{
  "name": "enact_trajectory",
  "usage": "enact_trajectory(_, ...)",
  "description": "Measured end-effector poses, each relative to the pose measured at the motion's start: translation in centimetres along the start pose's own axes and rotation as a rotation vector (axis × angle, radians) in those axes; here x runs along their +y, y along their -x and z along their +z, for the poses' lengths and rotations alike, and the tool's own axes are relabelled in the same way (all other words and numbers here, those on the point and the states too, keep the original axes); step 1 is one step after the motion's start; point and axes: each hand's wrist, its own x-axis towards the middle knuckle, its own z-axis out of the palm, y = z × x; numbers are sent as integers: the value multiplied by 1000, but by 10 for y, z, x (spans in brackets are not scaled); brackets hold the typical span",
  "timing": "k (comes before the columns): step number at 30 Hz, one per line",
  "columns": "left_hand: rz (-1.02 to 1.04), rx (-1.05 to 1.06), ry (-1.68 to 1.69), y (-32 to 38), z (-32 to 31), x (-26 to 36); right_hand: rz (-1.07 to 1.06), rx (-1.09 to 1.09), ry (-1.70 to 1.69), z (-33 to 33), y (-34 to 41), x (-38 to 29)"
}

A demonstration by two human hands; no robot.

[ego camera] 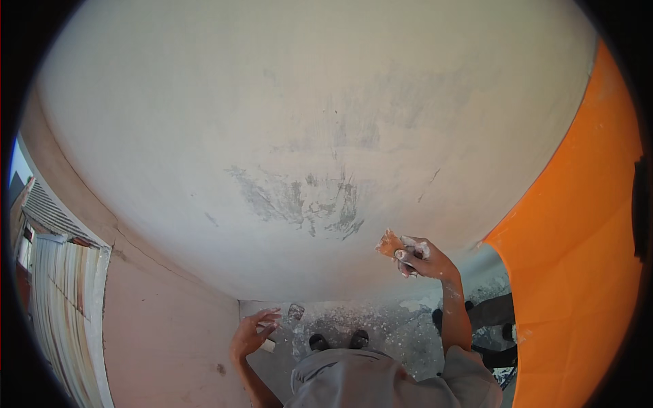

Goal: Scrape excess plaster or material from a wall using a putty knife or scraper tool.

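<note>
My right hand (423,257), smeared with white filler, grips a small orange putty spreader (389,243) near the lower right of a pale wall (153,127). The spreader's flat blade points up and left; whether it touches the wall I cannot tell. Grey, rough-edged patches (326,204) mark the middle of the wall, with fainter streaks above. Low on the left, my left hand (254,329) holds nothing. Its fingers are slightly bent and apart, and white residue coats the tips.
White splatter covers the concrete floor (387,326) around my shoes (359,338). A dark squarish piece (296,311) lies there. Another person's leg (492,311) shows beside an orange sheet (561,265) at right. Leftward are a pinkish side wall (168,336) and a window opening with a striped curtain (66,285).
</note>
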Motion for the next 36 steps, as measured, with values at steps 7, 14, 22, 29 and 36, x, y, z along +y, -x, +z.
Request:
enact_trajectory(7, 276, 364, 102, -30, -65, 32, -205, 141, 120, 34, -36, -57)
enact_trajectory(14, 430, 373, 237, -45, -79, 38, -251, -110, 338, 111, -59, -58)
enact_trajectory(22, 797, 309, 352, -97, -68, 95, -402, 272, 282, 101, -68, -72)
enact_trajectory(29, 719, 160, 647, -173, -23, 208, -268, 361, -293, 102, -86, -89)
enact_trajectory(36, 485, 126, 593, -203, -15, 242, -366, 714, -494, 115, -118, -66)
